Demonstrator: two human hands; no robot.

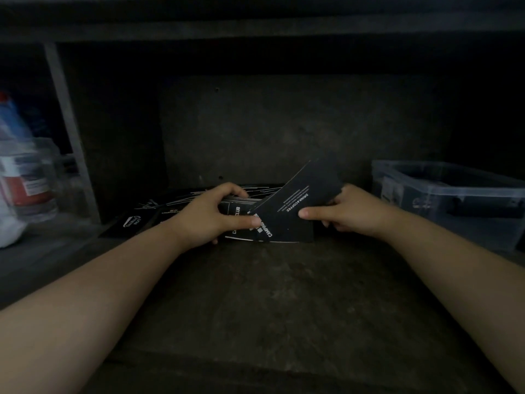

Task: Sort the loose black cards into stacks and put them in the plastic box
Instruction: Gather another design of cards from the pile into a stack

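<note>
In a dim shelf compartment, my left hand point(216, 214) grips a stack of black cards point(238, 220) with white print, thumb on top. My right hand point(343, 211) pinches a single black card point(301, 200), tilted up to the right and overlapping the stack's right end. More loose black cards point(153, 211) lie spread on the shelf behind and to the left of the stack. The clear plastic box point(443, 200) stands at the right, apart from both hands, with dark contents inside that I cannot make out.
A clear container with a white and red bottle point(25, 177) stands at the left, beyond a grey upright divider point(68, 120). The dark shelf floor point(261, 302) stretches toward me. A shelf board point(255, 27) runs overhead and a back wall point(284, 123) closes the compartment.
</note>
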